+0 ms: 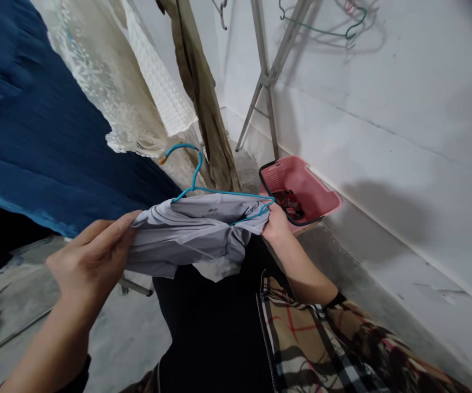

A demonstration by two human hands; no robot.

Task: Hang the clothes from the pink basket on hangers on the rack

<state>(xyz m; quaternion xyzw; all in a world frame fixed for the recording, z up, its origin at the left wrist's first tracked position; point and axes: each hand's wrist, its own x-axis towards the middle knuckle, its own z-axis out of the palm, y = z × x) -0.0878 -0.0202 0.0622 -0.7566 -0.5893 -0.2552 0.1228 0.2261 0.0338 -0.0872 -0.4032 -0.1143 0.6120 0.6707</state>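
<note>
A light grey shirt [157, 245] is stretched between my two hands in front of my body. My left hand [92, 254] is closed on the shirt's left side, thumb on top. A blue wire hanger [219, 191] lies at the collar, its hook up and turned left. The hanger's left part goes under the cloth, while its right end shows outside, by my right hand [277, 221]. That hand is closed on the shirt's right edge; its fingers are mostly hidden behind cloth and hanger, so whether it also grips the wire is unclear.
A pink basket [321, 196] with dark red cloth inside stands by the wall at right. Blue cloth [55, 136], a white lace garment [108, 82] and brown trousers [198, 82] hang at left. Behind stands a metal rack leg [270, 117]; a green hanger [321, 28] hangs above.
</note>
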